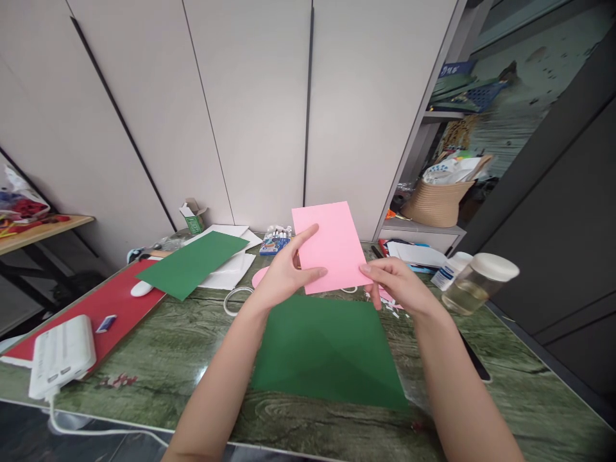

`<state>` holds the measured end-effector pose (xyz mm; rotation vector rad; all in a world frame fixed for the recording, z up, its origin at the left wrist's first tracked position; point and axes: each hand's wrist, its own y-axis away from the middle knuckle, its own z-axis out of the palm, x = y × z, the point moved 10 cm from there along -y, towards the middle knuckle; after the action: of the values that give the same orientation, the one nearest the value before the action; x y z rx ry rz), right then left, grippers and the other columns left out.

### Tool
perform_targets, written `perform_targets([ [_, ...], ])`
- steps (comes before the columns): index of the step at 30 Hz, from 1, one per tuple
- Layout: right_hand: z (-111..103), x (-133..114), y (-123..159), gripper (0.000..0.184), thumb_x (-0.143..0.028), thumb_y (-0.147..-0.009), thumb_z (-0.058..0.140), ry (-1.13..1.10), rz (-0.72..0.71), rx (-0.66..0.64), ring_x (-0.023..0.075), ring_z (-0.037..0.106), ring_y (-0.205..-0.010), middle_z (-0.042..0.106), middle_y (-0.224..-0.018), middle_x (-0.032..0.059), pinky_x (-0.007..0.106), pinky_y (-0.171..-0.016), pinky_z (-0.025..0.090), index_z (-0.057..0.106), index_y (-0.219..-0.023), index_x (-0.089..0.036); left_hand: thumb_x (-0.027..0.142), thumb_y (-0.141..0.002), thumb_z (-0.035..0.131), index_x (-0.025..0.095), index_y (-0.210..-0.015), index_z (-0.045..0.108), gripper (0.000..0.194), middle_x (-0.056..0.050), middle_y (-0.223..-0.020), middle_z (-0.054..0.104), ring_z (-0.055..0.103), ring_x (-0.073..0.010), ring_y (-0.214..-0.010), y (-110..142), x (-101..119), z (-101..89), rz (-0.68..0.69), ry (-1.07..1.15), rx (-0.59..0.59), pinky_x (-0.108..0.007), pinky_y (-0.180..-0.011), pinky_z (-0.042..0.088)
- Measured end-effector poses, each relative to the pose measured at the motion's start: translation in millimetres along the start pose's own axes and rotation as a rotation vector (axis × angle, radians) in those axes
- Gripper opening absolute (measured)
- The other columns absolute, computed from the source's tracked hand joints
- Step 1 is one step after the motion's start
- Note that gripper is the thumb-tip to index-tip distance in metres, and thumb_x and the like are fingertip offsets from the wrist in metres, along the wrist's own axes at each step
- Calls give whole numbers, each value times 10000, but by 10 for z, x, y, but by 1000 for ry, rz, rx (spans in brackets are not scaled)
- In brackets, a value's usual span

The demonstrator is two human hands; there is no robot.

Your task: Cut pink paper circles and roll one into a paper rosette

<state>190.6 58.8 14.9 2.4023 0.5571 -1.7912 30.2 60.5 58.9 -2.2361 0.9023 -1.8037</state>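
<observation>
A rectangular sheet of pink paper point(334, 247) is held up in front of me, tilted slightly. My left hand point(289, 269) grips its left side, with the thumb and a finger lying across the front face. At the lower right corner, my right hand point(397, 282) pinches the sheet between thumb and fingers. Below both hands, a large sheet of green paper point(332, 353) lies flat on the table. Part of a pink piece point(260, 276) shows behind my left hand; its full shape is hidden.
Another green sheet point(192, 263) overlaps white papers and a red sheet point(129, 282) at left, near a white power bank point(62, 353). A lidded jar of liquid point(474, 289) stands at right, beside white scraps point(394, 308). A marker box point(275, 241) sits behind.
</observation>
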Motion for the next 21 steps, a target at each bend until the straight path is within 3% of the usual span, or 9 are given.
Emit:
perform_targets([
  [7,-2,-59,23,424,-470,-835,494,-13,-11,56,79,406,-327,477,-287,-40,223,-491,354,565,-548,-167,289,-698,650,262,-1321,384,678,-21,-1446,295,261,-247,-1324,-3,-27,-44,14,73,38,-392,-1067,294],
  [13,53,-54,5,424,-468,-832,498,0,-28,-9,102,490,-387,568,-368,2,233,-504,364,603,-567,-155,272,-707,640,259,-1304,409,640,-35,-1431,327,287,-250,-1312,-14,-22,-92,47,116,87,-409,-1055,310],
  [21,42,-79,22,418,-466,-823,505,-25,-26,62,66,374,-292,485,-290,-37,210,-414,289,540,-531,-169,283,-721,633,215,-1229,484,534,-63,-1377,413,396,-260,-1242,-33,-86,-62,-4,173,77,-420,-972,408],
])
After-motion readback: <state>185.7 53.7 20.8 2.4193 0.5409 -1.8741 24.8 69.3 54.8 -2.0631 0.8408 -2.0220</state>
